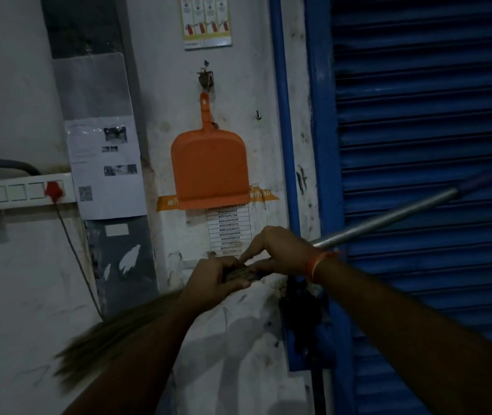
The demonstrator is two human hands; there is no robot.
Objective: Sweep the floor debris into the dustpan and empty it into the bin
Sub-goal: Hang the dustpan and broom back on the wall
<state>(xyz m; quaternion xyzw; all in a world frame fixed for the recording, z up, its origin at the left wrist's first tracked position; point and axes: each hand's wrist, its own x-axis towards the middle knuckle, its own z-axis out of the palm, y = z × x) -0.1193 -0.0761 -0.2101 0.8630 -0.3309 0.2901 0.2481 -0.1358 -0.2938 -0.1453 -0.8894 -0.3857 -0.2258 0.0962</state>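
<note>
Bare forearms, no sleeves showing; an orange thread band [316,265] circles the right wrist.

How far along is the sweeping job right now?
Nothing looks done: the dustpan hangs on its wall hook. In hand: both hands, left and right, grip the broom near its bristle end. Left: sweeping, filling the dustpan, emptying it; no bin shows.

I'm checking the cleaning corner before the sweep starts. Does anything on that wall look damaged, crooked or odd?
Yes. The orange tape strip behind the dustpan runs crooked, and the paint beside the blue shutter frame is scuffed and stained. The dustpan itself hangs straight from its hook.
</note>
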